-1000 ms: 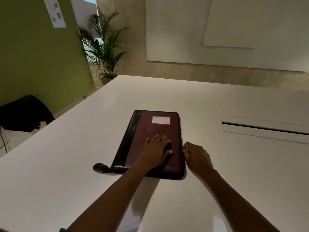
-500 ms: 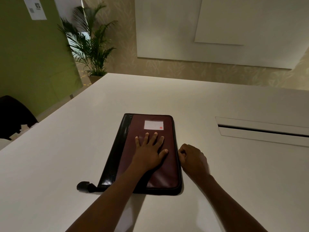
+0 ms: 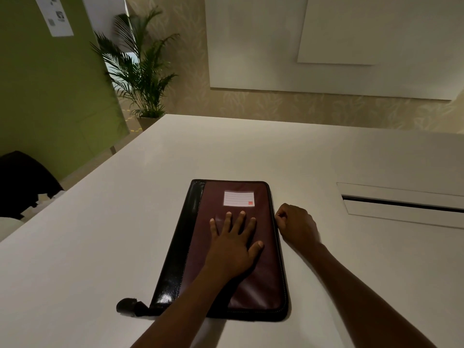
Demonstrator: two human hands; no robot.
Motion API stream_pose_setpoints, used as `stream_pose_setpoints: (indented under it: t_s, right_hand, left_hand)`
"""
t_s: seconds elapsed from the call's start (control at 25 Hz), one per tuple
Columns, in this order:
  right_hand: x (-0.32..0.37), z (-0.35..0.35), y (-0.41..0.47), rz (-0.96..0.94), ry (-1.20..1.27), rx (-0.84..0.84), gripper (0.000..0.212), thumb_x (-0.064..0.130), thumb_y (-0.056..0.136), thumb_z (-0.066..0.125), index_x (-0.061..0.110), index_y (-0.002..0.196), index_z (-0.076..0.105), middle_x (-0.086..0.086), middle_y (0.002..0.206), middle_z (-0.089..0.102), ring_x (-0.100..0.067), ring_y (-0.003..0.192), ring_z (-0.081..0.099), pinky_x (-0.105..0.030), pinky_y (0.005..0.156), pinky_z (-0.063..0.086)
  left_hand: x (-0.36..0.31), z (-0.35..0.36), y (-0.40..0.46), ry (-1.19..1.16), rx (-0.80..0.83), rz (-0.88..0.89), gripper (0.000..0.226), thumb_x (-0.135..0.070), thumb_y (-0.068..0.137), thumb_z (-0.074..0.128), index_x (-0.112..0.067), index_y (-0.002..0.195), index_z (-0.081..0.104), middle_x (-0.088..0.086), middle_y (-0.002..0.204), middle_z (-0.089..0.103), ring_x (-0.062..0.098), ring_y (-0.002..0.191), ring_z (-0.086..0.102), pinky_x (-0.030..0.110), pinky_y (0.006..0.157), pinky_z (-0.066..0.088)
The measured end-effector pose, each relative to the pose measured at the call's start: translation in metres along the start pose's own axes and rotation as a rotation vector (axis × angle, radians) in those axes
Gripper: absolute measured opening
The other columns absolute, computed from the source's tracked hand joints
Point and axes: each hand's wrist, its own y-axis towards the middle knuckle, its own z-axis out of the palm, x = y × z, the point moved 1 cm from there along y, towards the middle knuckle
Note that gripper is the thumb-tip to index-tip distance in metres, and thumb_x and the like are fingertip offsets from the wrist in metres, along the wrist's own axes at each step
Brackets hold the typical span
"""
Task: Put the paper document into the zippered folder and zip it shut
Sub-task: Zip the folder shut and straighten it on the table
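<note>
My right grip (image 3: 296, 226) is clenched at the right edge of the zippered folder (image 3: 241, 280), fingers curled in a pinch on something at the zipper line, too small to make out. My left grip (image 3: 232, 243) lies released, fingers spread flat, pressing on the maroon cover below its white label (image 3: 238, 198). The closed folder lies near the desk's (image 3: 100, 234) front edge, its black strap (image 3: 128, 306) at the near left corner.

1. A white table (image 3: 105, 237) fills the view.
2. At its centre lies a maroon zippered folder (image 3: 253, 285), black spine at 9 o'clock, closed cover up.
3. At 3 o'clock, a recessed slot panel (image 3: 401, 204) sits flush in the tabletop.
</note>
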Motion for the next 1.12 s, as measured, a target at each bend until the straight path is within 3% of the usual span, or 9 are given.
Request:
stream_pose_setpoints:
  t_s: [0.32,0.64,0.76,0.92,1.04,1.12]
  right_hand:
    - [-0.003,0.010,0.053,0.047,-0.022,-0.015,0.010,0.023,0.080,0.054,0.019,0.072,0.056,0.008,0.069,0.061,-0.019,0.063,0.057,-0.030,0.059,0.045]
    - [-0.001,0.018,0.107,0.100,-0.085,0.000,0.012,0.031,0.083,0.058,0.021,0.076,0.060,0.004,0.076,0.066,-0.026,0.072,0.062,-0.031,0.065,0.045]
    - [-0.001,0.023,0.119,0.089,-0.070,0.020,0.014,0.033,0.083,0.056,0.022,0.076,0.062,0.004,0.076,0.066,-0.025,0.073,0.062,-0.031,0.065,0.044]
    - [-0.003,0.027,0.124,0.093,0.034,0.079,0.011,0.026,0.082,0.057,0.025,0.073,0.063,0.009,0.075,0.067,-0.017,0.073,0.061,-0.028,0.064,0.044]
    - [-0.006,0.023,0.128,0.081,0.118,0.096,0.018,0.014,0.081,0.058,0.026,0.070,0.066,0.006,0.075,0.071,-0.014,0.072,0.064,-0.027,0.065,0.043]
    - [-0.007,0.021,0.129,0.088,0.184,0.107,0.019,0.011,0.080,0.059,0.023,0.067,0.066,0.003,0.067,0.070,-0.014,0.058,0.066,-0.025,0.062,0.048]
  left_hand:
    - [0.000,0.000,-0.001,-0.026,-0.010,0.009,0.072,-0.071,0.089,0.012,-0.040,0.154,0.008,-0.003,0.165,0.003,0.028,0.151,-0.010,0.059,0.112,-0.022]
    - [0.002,-0.001,-0.002,-0.095,-0.018,0.004,0.071,-0.071,0.087,0.020,-0.044,0.152,0.013,-0.008,0.165,0.001,0.024,0.150,-0.016,0.054,0.111,-0.025]
    - [0.002,0.001,0.001,-0.142,-0.027,-0.004,0.068,-0.072,0.084,0.028,-0.046,0.147,0.025,-0.012,0.164,0.009,0.022,0.152,-0.009,0.050,0.113,-0.024]
    - [0.007,-0.005,0.020,-0.169,-0.084,0.009,0.050,-0.066,0.085,0.034,-0.044,0.129,0.044,-0.008,0.156,0.030,0.025,0.150,0.012,0.051,0.117,-0.008]
    - [0.020,-0.009,0.051,-0.140,-0.051,-0.010,0.062,-0.068,0.086,0.031,-0.039,0.140,0.037,-0.001,0.161,0.022,0.027,0.151,0.006,0.054,0.117,-0.010]
    - [0.031,-0.010,0.074,-0.121,-0.025,-0.018,0.072,-0.071,0.085,0.030,-0.034,0.147,0.031,0.000,0.164,0.015,0.027,0.152,0.002,0.056,0.117,-0.012]
